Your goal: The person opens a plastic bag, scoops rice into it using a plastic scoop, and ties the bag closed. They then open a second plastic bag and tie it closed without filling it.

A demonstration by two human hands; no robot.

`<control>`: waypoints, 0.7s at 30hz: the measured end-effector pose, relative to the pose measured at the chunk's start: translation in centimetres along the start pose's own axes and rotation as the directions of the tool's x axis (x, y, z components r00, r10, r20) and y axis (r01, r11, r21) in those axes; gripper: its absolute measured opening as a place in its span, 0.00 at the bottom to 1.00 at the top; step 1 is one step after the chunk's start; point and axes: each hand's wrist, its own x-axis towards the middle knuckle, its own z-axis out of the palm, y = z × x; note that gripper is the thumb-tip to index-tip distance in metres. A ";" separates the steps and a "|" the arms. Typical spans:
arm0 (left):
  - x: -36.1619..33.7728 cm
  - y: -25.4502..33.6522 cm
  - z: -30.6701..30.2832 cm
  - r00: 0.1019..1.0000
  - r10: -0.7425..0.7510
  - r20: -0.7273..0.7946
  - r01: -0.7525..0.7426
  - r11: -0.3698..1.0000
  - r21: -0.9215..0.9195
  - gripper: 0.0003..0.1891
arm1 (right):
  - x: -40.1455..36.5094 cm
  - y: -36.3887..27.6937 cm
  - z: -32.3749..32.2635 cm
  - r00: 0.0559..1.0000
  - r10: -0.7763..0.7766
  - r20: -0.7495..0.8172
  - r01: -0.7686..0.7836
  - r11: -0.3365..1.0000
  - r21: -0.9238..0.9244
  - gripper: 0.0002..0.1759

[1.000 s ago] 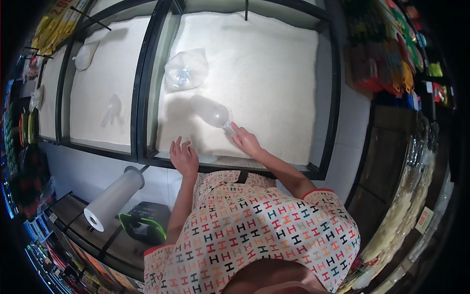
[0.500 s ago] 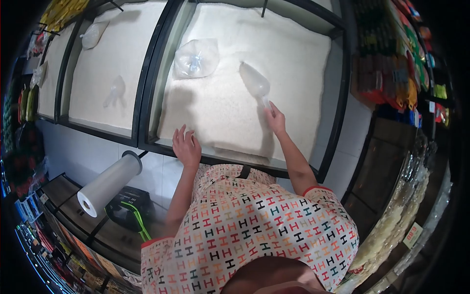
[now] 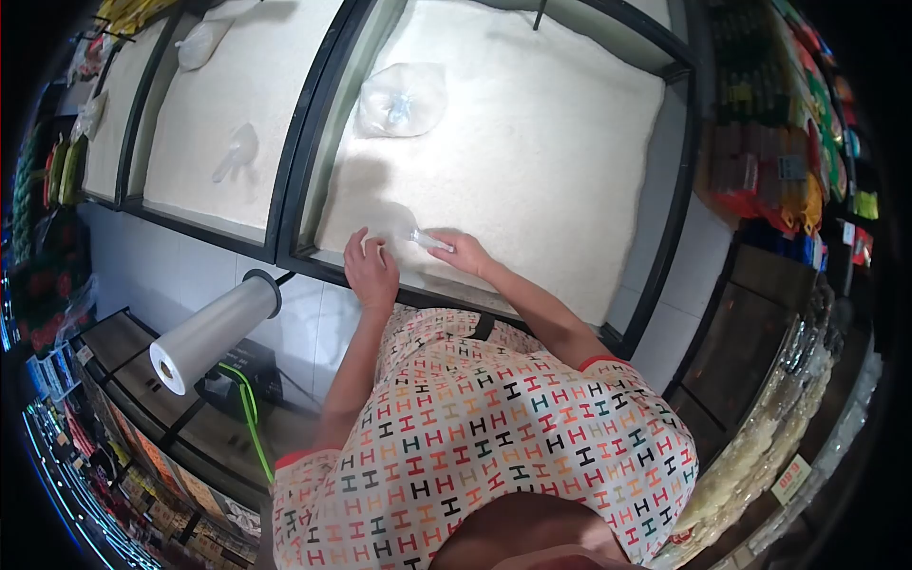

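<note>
My right hand [image 3: 463,255] is closed around the handle of a clear plastic scoop [image 3: 418,236]. The scoop's bowl points left, close over the white grain-like contents [image 3: 532,171] of the bin, and its outline blends into shadow. Just left of it is my left hand [image 3: 371,269], over the bin's front edge, with its fingers apart and slightly curled, holding nothing. A tied clear plastic bag [image 3: 403,101] lies on the white contents farther back, beyond both hands.
A black frame [image 3: 294,180] divides this bin from the left one, where another scoop [image 3: 237,154] and a tied bag [image 3: 201,44] lie. A roll of plastic bags [image 3: 214,332] sticks out at front left. Shelves of packaged goods [image 3: 760,161] stand at the right.
My right hand has brought the scoop from the bin's middle leftward and nearer to me, beside my left hand. The scoop has turned to point left. The view has shifted slightly.
</note>
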 end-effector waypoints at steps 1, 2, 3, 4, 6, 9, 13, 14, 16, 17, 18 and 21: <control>0.1 -0.1 -0.1 1.000 -0.004 0.000 0.004 1.000 0.001 0.08 | 0.8 0.2 0.2 0.999 -0.005 -0.036 0.004 1.000 -0.004 0.26; 0.2 -0.1 -0.1 1.000 0.005 0.000 -0.005 1.000 -0.001 0.08 | 1.1 0.8 -0.3 0.996 0.058 -0.067 -0.054 0.997 0.057 0.26; 0.2 -0.2 -0.2 1.000 0.013 0.000 -0.013 1.000 -0.004 0.08 | 0.9 0.9 -1.6 0.988 0.123 -0.093 -0.112 0.987 0.119 0.26; 0.1 -0.3 -0.3 1.000 0.018 0.001 -0.018 1.000 -0.007 0.08 | 0.5 1.2 -2.8 0.975 0.190 -0.113 -0.168 0.969 0.180 0.26; -0.8 -0.3 -0.6 1.000 0.006 0.006 -0.005 0.999 -0.035 0.07 | -1.7 2.8 -4.9 0.961 0.214 -0.177 -0.201 0.976 0.084 0.27; -0.8 -0.7 -0.5 1.000 -0.003 -0.027 0.002 0.999 -0.051 0.07 | -2.9 1.7 -5.1 0.967 0.182 -0.177 -0.182 0.983 0.020 0.27; -2.7 -1.0 -0.8 0.999 -0.019 -0.045 0.014 0.994 -0.111 0.05 | -5.1 -1.8 -1.7 0.982 0.140 0.129 -0.121 0.983 -0.141 0.29; -2.5 -0.9 -0.8 0.998 -0.020 -0.056 0.013 0.993 -0.118 0.05 | -4.5 -1.7 -0.5 0.976 0.105 0.191 -0.080 0.988 -0.135 0.30; -2.5 -0.7 -0.8 0.997 -0.015 -0.080 0.005 0.991 -0.132 0.05 | -3.2 -1.4 2.3 0.952 0.033 0.304 0.002 0.994 -0.113 0.31; -2.4 -0.8 -0.8 0.997 -0.017 -0.081 0.007 0.993 -0.121 0.05 | -2.7 -1.5 3.4 0.958 0.012 0.286 0.017 0.995 -0.098 0.31; -2.4 -0.8 -0.8 0.997 -0.017 -0.081 0.008 0.994 -0.112 0.05 | -2.3 -1.9 4.3 0.964 -0.007 0.265 0.030 0.996 -0.084 0.32; -4.2 -1.5 -1.2 0.997 -0.018 -0.076 0.010 0.994 -0.109 0.05 | -2.3 -3.2 6.3 0.969 0.067 0.236 -0.037 0.991 -0.126 0.32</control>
